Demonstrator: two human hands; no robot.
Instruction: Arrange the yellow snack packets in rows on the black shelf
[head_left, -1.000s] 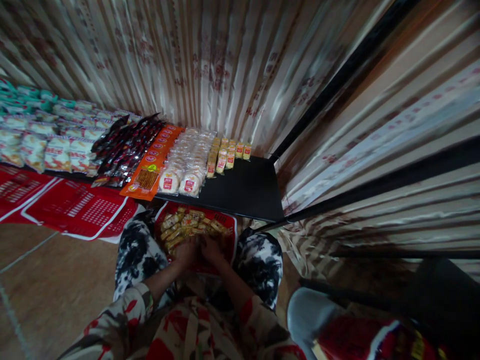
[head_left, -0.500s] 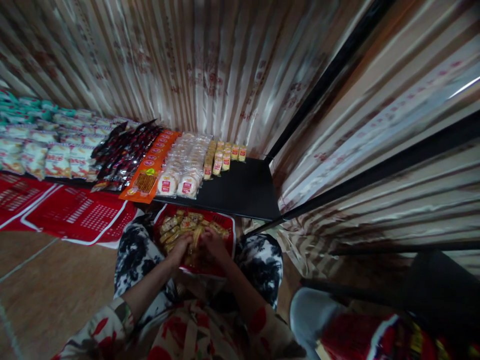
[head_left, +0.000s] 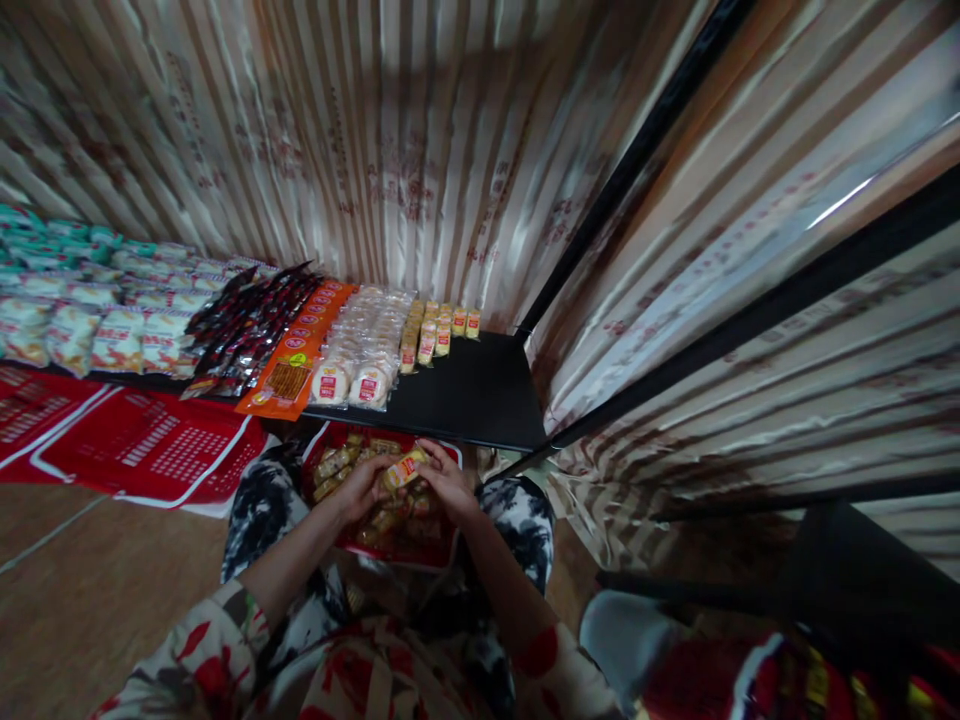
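Between my two hands is a small yellow snack packet (head_left: 405,468) with a red and white label. The fingers of my left hand (head_left: 366,487) close on its left end, and those of my right hand (head_left: 448,480) pinch its right end. Below them a red basket (head_left: 455,545) sits between my knees, filled with several similar yellow packets (head_left: 337,462). Just beyond, on a black shelf (head_left: 480,390), stand short rows of yellow packets (head_left: 426,340) with labels facing me.
Left along the shelf lie clear-wrapped round white snacks (head_left: 349,380), an orange packet (head_left: 289,375), dark packets (head_left: 251,320) and white bags (head_left: 116,335). Red baskets (head_left: 180,440) stand under it. Black poles (head_left: 637,150) rise at the right before a striped curtain (head_left: 420,130).
Both hands have risen out of the basket's contents, with a yellow packet now visible between them, its label turned up. The view has shifted slightly.
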